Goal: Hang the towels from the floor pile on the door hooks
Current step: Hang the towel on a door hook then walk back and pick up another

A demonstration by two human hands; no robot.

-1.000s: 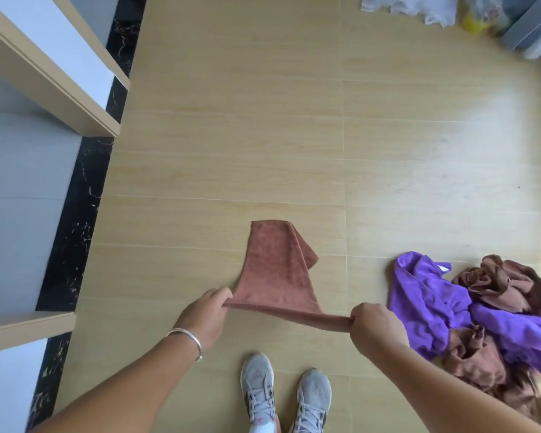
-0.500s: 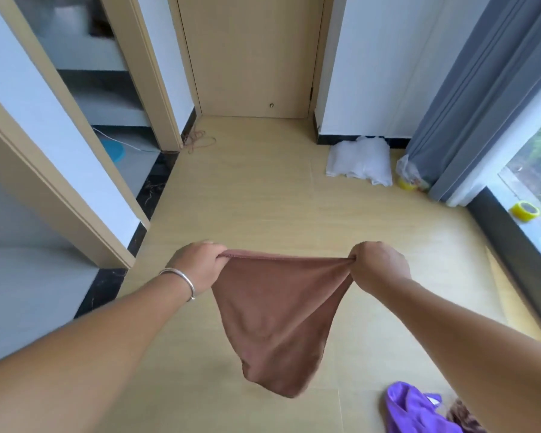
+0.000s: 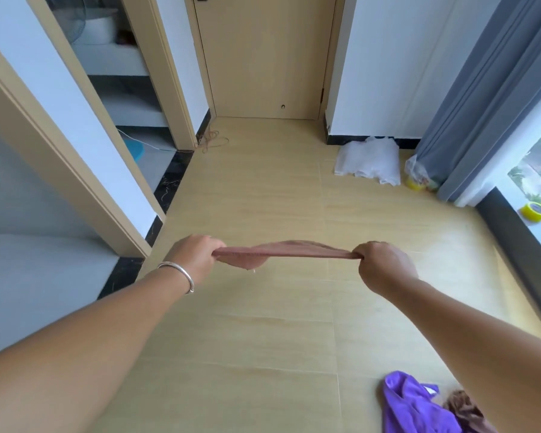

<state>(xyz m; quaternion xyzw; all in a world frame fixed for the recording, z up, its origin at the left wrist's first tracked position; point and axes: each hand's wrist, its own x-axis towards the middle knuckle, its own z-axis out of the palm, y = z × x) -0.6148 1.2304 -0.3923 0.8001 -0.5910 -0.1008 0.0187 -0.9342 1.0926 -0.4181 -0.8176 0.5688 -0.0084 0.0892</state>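
Two hands are working: we are pinching the brown towel (image 3: pixel 281 252) tight between our left hand (image 3: pixel 197 256) and right hand (image 3: pixel 383 265), out in front of us. It is looking soft and light, so we are holding its top corners. Open floor (image 3: pixel 263 189) is stretching to the far door (image 3: pixel 263 57); the pile (image 3: pixel 419 404) is sitting near right.

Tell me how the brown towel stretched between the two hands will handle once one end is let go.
The brown towel is probably floppy: between the left hand and right hand its middle bulges and folds. It looks light, since pinched corners alone carry it. Released at one end, it would likely drop and hang limp.
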